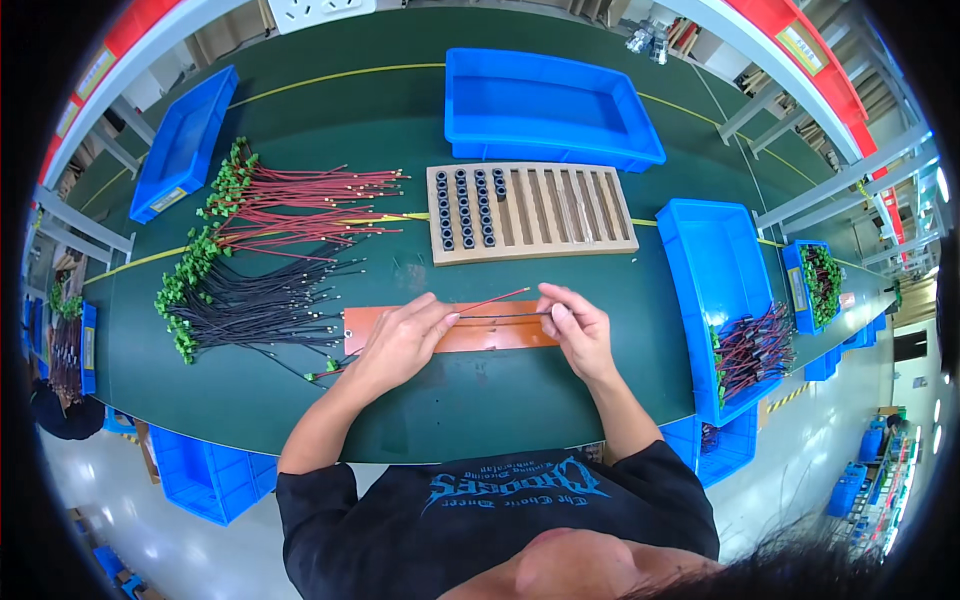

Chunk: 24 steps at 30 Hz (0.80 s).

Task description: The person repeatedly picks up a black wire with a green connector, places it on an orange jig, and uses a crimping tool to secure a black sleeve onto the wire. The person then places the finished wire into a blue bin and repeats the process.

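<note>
My left hand (400, 342) is closed around a red wire (495, 299) and a black wire (500, 317) above an orange-brown strip (500, 338). The red wire's free end points up and right, just short of my right hand (583, 330). That hand pinches the black wire near its far end; its fingers cover the tip. By my left wrist, green connectors (328, 370) show, apparently on these wires. Left of the strip lie a pile of black wires (265, 305) and, farther back, red wires (320, 190), all with green connectors.
Beyond my hands lies a slotted tan tray (532, 250), its left slots holding several black round parts (466, 210). Blue bins stand at the back (555, 145), far left (185, 145) and right (705, 250). The right bin holds wire assemblies (750, 350). A small bin (803, 290) stands farther right.
</note>
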{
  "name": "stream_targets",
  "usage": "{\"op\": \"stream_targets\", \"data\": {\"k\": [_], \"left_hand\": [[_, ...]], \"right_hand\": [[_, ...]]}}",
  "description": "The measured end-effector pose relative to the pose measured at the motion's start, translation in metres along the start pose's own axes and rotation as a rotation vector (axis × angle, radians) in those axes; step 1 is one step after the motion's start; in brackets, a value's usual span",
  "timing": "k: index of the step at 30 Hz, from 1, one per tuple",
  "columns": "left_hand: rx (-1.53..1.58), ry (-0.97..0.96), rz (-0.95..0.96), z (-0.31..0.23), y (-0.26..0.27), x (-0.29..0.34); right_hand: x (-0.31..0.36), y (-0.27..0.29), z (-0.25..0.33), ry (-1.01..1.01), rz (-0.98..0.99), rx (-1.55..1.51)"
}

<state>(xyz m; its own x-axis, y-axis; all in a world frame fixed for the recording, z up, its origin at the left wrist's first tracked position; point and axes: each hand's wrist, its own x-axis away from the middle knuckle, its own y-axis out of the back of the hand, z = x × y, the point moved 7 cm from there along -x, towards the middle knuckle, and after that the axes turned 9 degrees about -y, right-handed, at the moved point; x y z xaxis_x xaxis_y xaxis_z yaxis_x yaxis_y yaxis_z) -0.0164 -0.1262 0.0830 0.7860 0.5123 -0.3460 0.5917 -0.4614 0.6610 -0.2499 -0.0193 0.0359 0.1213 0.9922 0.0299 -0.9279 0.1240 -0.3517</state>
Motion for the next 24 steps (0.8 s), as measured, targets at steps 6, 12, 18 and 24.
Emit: {"op": "stream_targets", "data": {"k": [6,12,18,24], "left_hand": [[0.081,0.017,0.104,-0.005,-0.019,0.006],[0.252,0.101,0.117,0.003,-0.029,0.009],[0.276,0.133,0.098,0.011,-0.027,0.011],[0.332,0.163,0.21,0.003,-0.03,0.012]], "right_hand": [[-0.004,-0.007,0.0,0.15,-0.099,0.287],[0.0,-0.018,-0.008,0.125,-0.069,0.436],[0.005,-0.019,-0.015,0.03,-0.043,0.262],[0.007,-0.02,-0.016,0.05,-0.121,0.367]]}}
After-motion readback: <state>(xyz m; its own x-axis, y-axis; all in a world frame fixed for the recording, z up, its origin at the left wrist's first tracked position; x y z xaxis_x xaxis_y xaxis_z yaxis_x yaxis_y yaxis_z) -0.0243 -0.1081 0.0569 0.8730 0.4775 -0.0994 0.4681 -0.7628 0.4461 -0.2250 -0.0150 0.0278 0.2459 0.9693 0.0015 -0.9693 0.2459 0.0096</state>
